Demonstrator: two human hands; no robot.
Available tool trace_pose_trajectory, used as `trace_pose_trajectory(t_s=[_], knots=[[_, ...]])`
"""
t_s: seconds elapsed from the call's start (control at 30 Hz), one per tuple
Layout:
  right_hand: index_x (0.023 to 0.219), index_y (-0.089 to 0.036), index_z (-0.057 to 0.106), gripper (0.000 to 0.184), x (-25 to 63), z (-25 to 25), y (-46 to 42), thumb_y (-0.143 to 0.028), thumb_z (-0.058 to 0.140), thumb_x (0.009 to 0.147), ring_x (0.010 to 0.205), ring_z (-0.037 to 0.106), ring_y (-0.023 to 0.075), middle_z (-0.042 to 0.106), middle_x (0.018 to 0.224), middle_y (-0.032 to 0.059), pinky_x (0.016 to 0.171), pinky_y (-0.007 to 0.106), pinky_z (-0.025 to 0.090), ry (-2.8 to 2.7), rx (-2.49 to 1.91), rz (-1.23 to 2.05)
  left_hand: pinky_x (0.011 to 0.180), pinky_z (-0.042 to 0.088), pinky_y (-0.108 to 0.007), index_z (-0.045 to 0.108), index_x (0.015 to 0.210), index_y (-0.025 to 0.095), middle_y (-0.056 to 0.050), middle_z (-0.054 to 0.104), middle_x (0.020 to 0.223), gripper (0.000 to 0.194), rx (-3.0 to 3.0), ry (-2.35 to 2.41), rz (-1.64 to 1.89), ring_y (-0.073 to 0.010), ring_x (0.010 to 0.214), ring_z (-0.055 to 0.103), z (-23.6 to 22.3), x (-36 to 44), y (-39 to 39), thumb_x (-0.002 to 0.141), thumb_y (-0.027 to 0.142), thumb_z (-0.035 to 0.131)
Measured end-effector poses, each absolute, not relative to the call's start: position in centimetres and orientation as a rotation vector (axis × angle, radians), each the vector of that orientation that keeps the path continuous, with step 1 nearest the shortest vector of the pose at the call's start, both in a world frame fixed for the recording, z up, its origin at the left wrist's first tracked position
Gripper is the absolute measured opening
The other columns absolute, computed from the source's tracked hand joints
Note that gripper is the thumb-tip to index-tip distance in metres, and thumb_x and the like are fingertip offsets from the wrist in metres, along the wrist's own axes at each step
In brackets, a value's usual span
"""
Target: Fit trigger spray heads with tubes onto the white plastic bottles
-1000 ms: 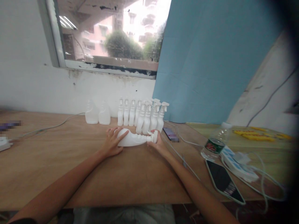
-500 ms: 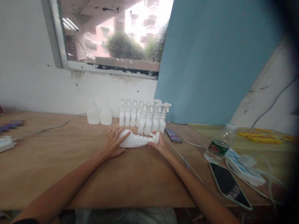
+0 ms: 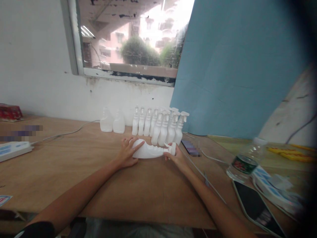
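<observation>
A white spray bottle (image 3: pixel 150 151) lies on its side, its base to the left and its trigger head to the right. Round the base end, my left hand (image 3: pixel 128 153) is closed, fingers over the body. My right hand (image 3: pixel 176 155) grips the trigger head at the other end. Just behind it stand several upright white spray bottles (image 3: pixel 163 130) with trigger heads, grouped closely. Farther left, two white bottles without trigger heads (image 3: pixel 119 122) stand by the wall.
On the right are a clear water bottle (image 3: pixel 244 162), a smartphone (image 3: pixel 257 205) and a power strip (image 3: pixel 274 190) with cables. Another phone (image 3: pixel 190 147) lies behind my right hand. A second power strip (image 3: pixel 16 150) and a red box (image 3: pixel 10 112) are at the left.
The whole view has shifted, so the scene sits farther right and more of the table's left side shows. Both hands stay on the bottle, with the right fingers slightly moved at the trigger head.
</observation>
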State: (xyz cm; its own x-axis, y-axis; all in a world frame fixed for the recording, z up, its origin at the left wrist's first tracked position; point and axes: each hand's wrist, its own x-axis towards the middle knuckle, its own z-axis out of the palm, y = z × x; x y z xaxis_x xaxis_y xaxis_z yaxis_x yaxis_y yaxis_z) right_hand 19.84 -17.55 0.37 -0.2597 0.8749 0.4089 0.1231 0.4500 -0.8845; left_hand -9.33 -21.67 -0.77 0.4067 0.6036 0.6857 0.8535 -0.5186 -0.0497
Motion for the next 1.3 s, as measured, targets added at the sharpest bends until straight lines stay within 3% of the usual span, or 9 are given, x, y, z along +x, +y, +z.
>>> trace_pose_trajectory(t_s=[0.17, 0.6, 1.07, 1.3], knots=[[0.104, -0.023, 0.039, 0.063, 19.6, 0.1, -17.4, -0.039, 0.081, 0.059, 0.062, 0.06, 0.0167, 0.064, 0.093, 0.0028, 0.053, 0.03, 0.05, -1.615, -0.805, 1.014, 0.105, 0.011, -0.056, 0.03, 0.146, 0.032, -0.01, 0.032, 0.145, 0.089, -2.27, -1.24, -0.868, -0.0376, 0.128, 0.027, -0.9, -9.4, -21.5, 0.063, 0.028, 0.063], [0.099, -0.017, 0.047, 0.054, 19.9, 0.7, -17.3, -0.045, 0.076, 0.062, 0.05, 0.05, 0.0137, 0.058, 0.063, -0.0029, 0.05, 0.027, 0.04, -1.6, -0.927, 0.946, 0.104, 0.011, -0.056, 0.028, 0.147, 0.031, -0.011, 0.034, 0.145, 0.09, -2.306, -1.27, -0.842, -0.0379, 0.128, 0.027, -0.6, -9.4, -21.5, 0.064, 0.032, 0.064], [0.092, -0.02, 0.048, 0.045, 19.6, 0.8, -17.7, -0.046, 0.074, 0.067, 0.048, 0.042, 0.0125, 0.052, 0.059, -0.0036, 0.046, 0.026, 0.034, -1.575, -0.873, 0.942, 0.104, 0.012, -0.057, 0.029, 0.146, 0.031, -0.011, 0.034, 0.144, 0.091, -2.298, -1.267, -0.838, -0.038, 0.127, 0.028, -0.5, -9.3, -21.5, 0.063, 0.033, 0.066], [0.093, -0.018, 0.046, 0.046, 18.9, 0.4, -17.8, -0.044, 0.075, 0.067, 0.048, 0.044, 0.0111, 0.053, 0.06, -0.0045, 0.047, 0.025, 0.034, -1.554, -0.817, 1.033, 0.107, 0.005, -0.06, 0.024, 0.148, 0.029, -0.014, 0.032, 0.147, 0.087, -2.228, -1.237, -0.699, -0.0374, 0.133, 0.025, 0.6, -8.6, -22.7, 0.073, 0.045, 0.066]])
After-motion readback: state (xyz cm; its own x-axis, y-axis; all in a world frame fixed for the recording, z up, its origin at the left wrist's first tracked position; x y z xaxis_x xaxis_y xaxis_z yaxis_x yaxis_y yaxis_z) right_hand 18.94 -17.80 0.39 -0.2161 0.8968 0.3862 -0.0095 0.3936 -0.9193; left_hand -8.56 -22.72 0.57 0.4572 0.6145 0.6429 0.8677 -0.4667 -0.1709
